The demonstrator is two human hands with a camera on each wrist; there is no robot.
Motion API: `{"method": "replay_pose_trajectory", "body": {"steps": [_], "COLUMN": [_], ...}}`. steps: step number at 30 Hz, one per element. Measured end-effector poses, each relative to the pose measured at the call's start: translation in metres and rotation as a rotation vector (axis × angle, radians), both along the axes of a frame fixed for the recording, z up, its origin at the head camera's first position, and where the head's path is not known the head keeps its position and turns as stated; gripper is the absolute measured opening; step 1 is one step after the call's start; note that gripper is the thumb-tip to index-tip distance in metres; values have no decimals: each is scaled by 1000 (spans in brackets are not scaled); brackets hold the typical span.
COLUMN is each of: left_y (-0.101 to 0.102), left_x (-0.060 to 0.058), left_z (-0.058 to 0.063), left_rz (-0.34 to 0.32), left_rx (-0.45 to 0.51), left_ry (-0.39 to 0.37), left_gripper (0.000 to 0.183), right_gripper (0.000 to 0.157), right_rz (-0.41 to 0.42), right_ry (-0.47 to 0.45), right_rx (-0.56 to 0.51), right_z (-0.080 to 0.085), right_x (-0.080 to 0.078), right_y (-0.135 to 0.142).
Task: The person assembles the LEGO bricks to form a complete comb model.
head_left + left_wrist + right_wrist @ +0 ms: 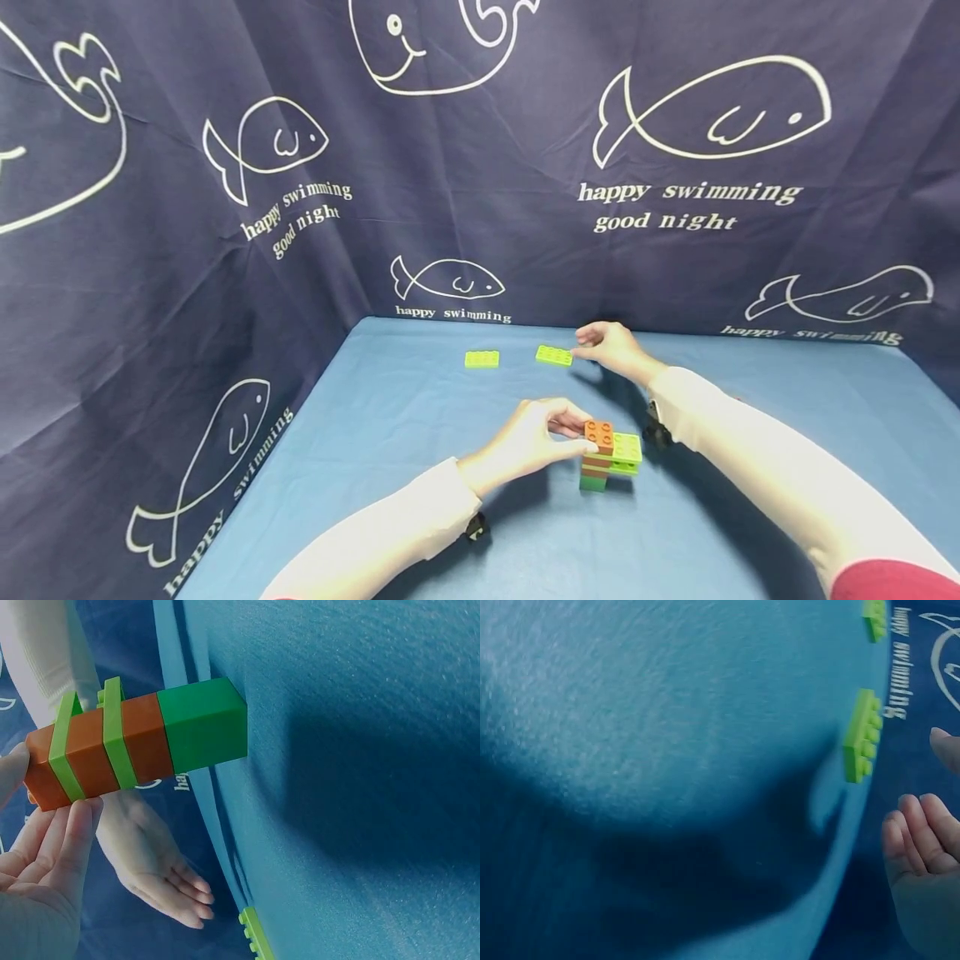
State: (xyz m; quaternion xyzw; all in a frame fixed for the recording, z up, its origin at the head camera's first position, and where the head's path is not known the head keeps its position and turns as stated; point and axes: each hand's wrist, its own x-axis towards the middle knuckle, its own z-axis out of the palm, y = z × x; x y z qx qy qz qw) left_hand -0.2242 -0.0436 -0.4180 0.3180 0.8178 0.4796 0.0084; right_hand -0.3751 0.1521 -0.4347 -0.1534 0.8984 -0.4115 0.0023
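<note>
In the head view, my left hand (525,443) pinches the top of a stack of toy building bricks (598,435) between thumb and fingers. Orange-brown bricks alternate with two lime plates in it, and a green brick (206,726) forms its bottom end. Both lime plates jut out to the right of the column. My right hand (613,348) reaches to the back of the table, holding nothing, its fingertips beside a lime studded plate (553,356). The right wrist view shows the thumb apart from slightly bent fingers (922,832), near that plate.
Another lime plate (482,359) lies to the left of the first at the back of the blue cloth-covered table (420,417). Dark blue fabric (525,208) with white fish drawings hangs behind and along the left side.
</note>
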Motion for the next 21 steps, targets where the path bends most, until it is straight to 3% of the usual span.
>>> {"method": "replay_pose_trajectory", "body": {"steps": [9, 21], "left_y": [-1, 1], "left_x": [0, -2], "left_z": [-4, -3], "left_rz": [-13, -10], "left_rx": [22, 20], "left_ry": [-10, -28], "left_gripper": [24, 25], "right_gripper": [47, 47], "right_rz": [43, 64], "right_ry": [16, 26], "right_rx": [50, 92], "right_z": [-18, -22], "right_x": [-13, -21], "right_y": [-15, -18]}}
